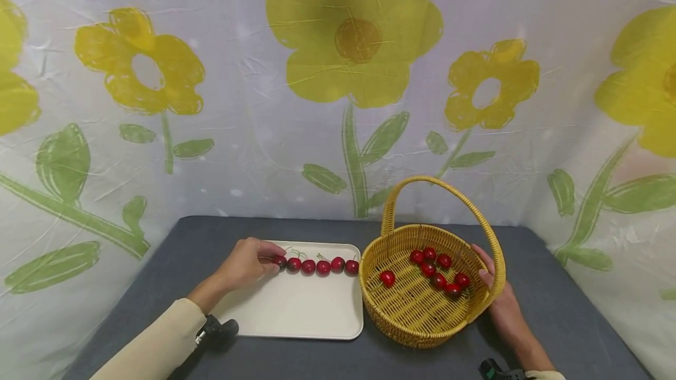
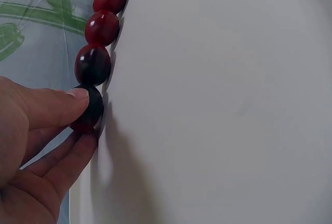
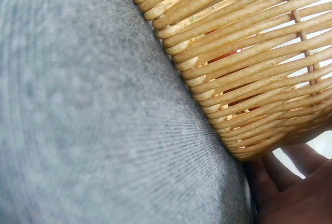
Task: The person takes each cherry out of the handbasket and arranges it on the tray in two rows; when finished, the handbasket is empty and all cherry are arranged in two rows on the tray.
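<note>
With thumb and fingers, my left hand (image 1: 246, 264) pinches a dark red cherry (image 2: 92, 109) at the left end of a row. Several more cherries (image 1: 323, 267) continue the row to the right along the far side of a white tray (image 1: 301, 309), touching or nearly touching, some with green stems. To the right of the tray stands a yellow wicker basket (image 1: 417, 333) with a tall arched handle. My right hand (image 1: 504, 304) grips the basket's right side near the handle's base; some fingers are hidden by the wicker. Several loose cherries (image 1: 439, 280) lie inside the basket.
A dark grey cloth (image 1: 296, 359) covers the table. Behind and at both sides hangs a pale curtain (image 1: 243, 133) printed with yellow flowers. The basket handle (image 1: 438, 180) arches well above the rim. Basket and tray stand side by side, very close together.
</note>
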### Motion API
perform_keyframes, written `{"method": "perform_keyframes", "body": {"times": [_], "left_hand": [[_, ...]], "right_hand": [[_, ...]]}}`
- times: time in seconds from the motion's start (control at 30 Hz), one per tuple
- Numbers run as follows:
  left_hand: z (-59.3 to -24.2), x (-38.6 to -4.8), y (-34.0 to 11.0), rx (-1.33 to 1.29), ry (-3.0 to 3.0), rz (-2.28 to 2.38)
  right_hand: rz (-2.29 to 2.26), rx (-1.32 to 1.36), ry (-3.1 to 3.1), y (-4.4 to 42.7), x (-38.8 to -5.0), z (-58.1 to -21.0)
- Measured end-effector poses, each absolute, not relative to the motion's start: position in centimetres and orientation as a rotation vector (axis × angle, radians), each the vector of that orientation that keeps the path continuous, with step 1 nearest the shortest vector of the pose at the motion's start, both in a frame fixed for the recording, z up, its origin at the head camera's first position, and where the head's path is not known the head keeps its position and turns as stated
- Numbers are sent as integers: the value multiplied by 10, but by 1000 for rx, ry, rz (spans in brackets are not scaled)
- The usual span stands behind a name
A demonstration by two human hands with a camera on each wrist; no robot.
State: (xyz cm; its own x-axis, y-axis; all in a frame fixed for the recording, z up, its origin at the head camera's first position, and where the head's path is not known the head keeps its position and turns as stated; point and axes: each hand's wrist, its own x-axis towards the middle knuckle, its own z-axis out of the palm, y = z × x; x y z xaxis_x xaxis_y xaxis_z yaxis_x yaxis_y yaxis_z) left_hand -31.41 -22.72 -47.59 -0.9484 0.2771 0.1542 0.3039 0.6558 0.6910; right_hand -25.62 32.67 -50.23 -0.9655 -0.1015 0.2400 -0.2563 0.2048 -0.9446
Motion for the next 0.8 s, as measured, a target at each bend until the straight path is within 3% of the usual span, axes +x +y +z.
{"method": "perform_keyframes", "body": {"times": [0.47,0.8], "left_hand": [[-459,-297,-233,-471,-2769,-1270],[-426,-272,-168,-627,-2610,-1799]], "right_hand": [[1874,358,-2337,326,-256,-502],[1869,317,-2355,326,-257,-501]]}}
